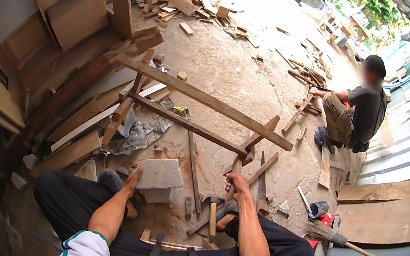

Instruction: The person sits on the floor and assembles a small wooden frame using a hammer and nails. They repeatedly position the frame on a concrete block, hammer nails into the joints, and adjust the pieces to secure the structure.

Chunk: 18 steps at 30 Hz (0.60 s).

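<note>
In front of me stands a wooden frame [189, 92] of rough bars joined by crosspieces. My right hand [240, 185] is wrapped round the near end of its right-hand crosspiece. My left hand [134, 177] lies with fingers straight along the left edge of a pale grey block [161, 173]; the far side of that hand is hidden. Between my knees a hammer [213, 218] leans with its wooden handle toward me. A handsaw [263, 179] and a loose wooden strip [243, 192] lie just right of my right hand.
Boards [79, 18] lean along the left side, near crumpled grey plastic [141, 133]. Wood scraps [183, 3] are heaped at the back. A crouching person [364, 109] handles wood at the right. A broom [344, 243] and an open can [318, 208] lie nearer me.
</note>
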Tool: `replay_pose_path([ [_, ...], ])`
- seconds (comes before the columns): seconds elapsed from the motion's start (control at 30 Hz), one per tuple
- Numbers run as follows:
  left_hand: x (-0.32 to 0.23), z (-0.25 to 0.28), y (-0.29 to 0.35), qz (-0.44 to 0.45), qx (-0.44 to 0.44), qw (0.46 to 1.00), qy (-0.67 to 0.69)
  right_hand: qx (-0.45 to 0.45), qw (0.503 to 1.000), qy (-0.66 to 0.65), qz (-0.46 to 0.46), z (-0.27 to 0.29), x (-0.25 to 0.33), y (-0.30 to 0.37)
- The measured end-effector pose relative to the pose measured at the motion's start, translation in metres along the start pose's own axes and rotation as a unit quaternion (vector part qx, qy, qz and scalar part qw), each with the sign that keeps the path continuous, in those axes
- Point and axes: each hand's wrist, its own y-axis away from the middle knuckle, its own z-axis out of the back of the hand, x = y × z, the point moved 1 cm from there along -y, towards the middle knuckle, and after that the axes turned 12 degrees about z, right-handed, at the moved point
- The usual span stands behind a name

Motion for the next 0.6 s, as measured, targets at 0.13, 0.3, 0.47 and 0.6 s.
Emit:
replay_pose_path([
  [0.13, -0.013, -0.021, -0.012, 0.021, -0.106, 0.988, -0.111, -0.010, 1.000, -0.013, -0.011, 0.003, -0.002, -0.002],
  [0.3, -0.015, -0.086, -0.015, -0.054, -0.012, 0.991, -0.124, -0.012, 0.999, -0.029, 0.033, 0.020, -0.005, -0.009],
  [0.47, -0.041, -0.122, -0.005, -0.035, 0.055, 0.978, -0.200, -0.033, 0.998, -0.004, 0.048, 0.027, -0.017, -0.009],
  [0.6, -0.038, -0.073, -0.019, 0.057, -0.082, 0.995, -0.015, -0.004, 0.997, -0.005, 0.074, 0.005, -0.012, -0.016],
])
